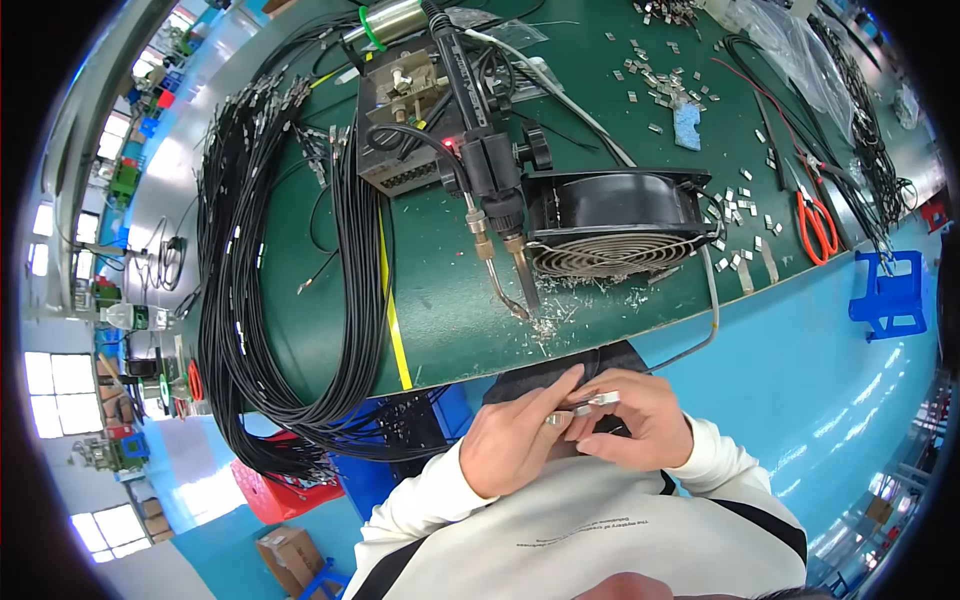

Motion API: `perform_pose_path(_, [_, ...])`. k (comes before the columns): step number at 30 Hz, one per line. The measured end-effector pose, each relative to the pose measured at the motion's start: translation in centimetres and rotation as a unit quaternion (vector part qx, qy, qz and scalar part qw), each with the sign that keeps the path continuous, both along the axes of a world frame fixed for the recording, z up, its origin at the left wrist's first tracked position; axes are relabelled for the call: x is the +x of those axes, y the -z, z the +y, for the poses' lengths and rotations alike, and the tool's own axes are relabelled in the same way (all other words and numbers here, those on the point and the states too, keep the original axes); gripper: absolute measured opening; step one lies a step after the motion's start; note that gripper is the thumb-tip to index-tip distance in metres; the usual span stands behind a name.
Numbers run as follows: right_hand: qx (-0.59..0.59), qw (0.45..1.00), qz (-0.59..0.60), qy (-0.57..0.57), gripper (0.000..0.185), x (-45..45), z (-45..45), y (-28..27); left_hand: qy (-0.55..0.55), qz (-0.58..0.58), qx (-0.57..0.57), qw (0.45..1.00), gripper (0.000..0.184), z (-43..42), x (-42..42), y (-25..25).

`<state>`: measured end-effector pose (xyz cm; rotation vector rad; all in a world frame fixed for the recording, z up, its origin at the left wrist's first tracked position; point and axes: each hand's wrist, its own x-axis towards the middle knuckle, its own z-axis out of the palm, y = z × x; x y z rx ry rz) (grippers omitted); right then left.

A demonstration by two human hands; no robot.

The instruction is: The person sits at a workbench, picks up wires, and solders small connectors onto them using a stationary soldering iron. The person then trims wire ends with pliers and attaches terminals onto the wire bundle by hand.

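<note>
My left hand (515, 440) and my right hand (640, 415) meet in front of my chest, just off the table's near edge. Between my right thumb and fingers is a small silver metal connector (604, 398). My left fingers are closed around another small metal piece (556, 418), partly hidden by the fingers. Whether a cable is joined to either piece is not visible. Beyond my hands, a soldering iron (530, 275) and a thin curved metal tube (505, 290) point down from a black holder, over scattered solder bits (543, 328) on the green table (450, 340).
A thick bundle of black cables (225, 260) hangs over the table's left edge. A black fan (615, 220) stands right of the iron, beside a metal control box (400, 150). Loose connectors (740, 210), red-handled scissors (815, 228) and a blue sponge (687, 126) lie at right.
</note>
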<state>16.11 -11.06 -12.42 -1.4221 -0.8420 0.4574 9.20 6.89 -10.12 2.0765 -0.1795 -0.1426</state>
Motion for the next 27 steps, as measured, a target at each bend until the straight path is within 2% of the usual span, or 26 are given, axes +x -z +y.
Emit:
perform_pose_path(3, [0.035,0.996,0.064,0.058,0.032,0.0,-0.4,-0.3,-0.004,0.023,-0.021,1.0,0.04,0.0,0.3,-0.2])
perform_pose_path(7, [0.114,0.971,0.178,0.112,0.028,-0.3,-0.7,0.1,0.07,0.055,-0.016,0.996,0.038,0.5,0.2,0.0])
perform_pose_path(13, [0.047,0.987,0.144,0.046,0.023,0.9,-1.5,0.3,0.062,0.07,-0.05,0.994,0.038,-0.3,0.8,0.1])
perform_pose_path(17, [0.087,0.925,0.367,0.047,0.02,1.1,-0.9,0.1,0.004,0.049,-0.086,0.995,0.04,-1.3,0.8,0.2])
perform_pose_path(23, [0.075,0.931,0.357,0.027,0.018,1.5,-1.0,-0.6,0.024,0.068,-0.032,0.997,0.039,-1.1,0.9,-0.9])
perform_pose_path(27, [0.045,0.992,0.102,0.066,0.016,1.3,-0.9,-1.0,0.068,0.034,0.006,0.997,0.039,-0.3,0.4,-0.3])
